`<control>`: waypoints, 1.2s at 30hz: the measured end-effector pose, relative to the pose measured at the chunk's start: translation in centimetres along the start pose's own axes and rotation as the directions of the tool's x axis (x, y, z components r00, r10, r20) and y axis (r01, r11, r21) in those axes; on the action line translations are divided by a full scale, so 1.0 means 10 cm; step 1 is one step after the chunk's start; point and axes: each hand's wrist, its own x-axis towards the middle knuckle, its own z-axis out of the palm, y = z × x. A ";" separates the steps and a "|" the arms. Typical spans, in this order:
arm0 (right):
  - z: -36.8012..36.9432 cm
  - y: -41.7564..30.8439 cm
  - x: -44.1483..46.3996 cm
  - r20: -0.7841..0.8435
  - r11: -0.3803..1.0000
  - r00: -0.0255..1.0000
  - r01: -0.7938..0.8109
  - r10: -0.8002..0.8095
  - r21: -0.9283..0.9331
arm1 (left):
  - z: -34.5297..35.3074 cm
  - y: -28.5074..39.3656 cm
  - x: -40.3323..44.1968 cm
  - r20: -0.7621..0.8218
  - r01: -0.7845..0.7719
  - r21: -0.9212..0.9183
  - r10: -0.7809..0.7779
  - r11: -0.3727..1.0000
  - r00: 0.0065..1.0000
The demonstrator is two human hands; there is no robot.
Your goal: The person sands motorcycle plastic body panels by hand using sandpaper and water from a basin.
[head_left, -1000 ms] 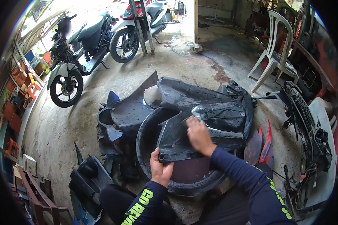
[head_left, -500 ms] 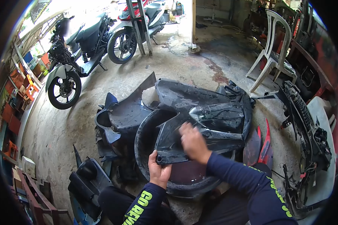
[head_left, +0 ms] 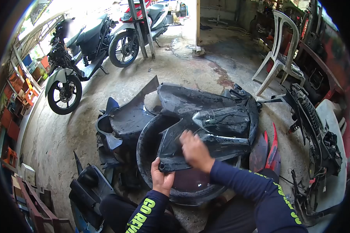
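Navy sleeves [head_left: 144, 213] with yellow-green lettering were nearest, dark-trousered knees below. The left hand [head_left: 161, 179] had the near left corner of a big black panel [head_left: 225, 116] pinched, thumb up on top and the other fingers tucked underneath. The right hand [head_left: 195, 150] was palm down over the panel, fingers stretched out and pretty much together — couldn't tell if it had anything under it, and it was a bit blurry.

The panel sat across a round dark basin [head_left: 196, 199], covering most of its far side, and it looked wet in patches. Inside the near part of the basin it was dark reddish.

Some black parts [head_left: 91, 182] lay by the left knee, red pieces [head_left: 273, 149] just right of the basin. Another dark fairing [head_left: 128, 116] was right beside it on the left, and a grubby frame [head_left: 313, 128] stood off to the right.

Further back on the concrete floor [head_left: 105, 91]: a pale plastic chair [head_left: 277, 64] on the right, two scooters [head_left: 90, 39] on the left — one part-stripped, one red and white behind a metal post [head_left: 139, 29].
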 end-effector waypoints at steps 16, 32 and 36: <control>0.19 0.17 0.09 0.006 0.949 0.977 0.204 -0.212 0.241 | -0.21 0.03 0.04 -0.058 0.031 0.068 -0.027 0.997 0.998; 0.00 0.26 0.37 0.027 0.909 0.944 0.310 -0.330 0.278 | -0.13 0.00 -0.02 0.004 -0.002 0.148 0.002 0.989 1.000; 0.01 -0.01 0.30 0.055 0.888 0.922 0.351 -0.383 0.296 | -0.20 0.02 0.04 0.052 0.006 0.143 -0.014 0.990 0.999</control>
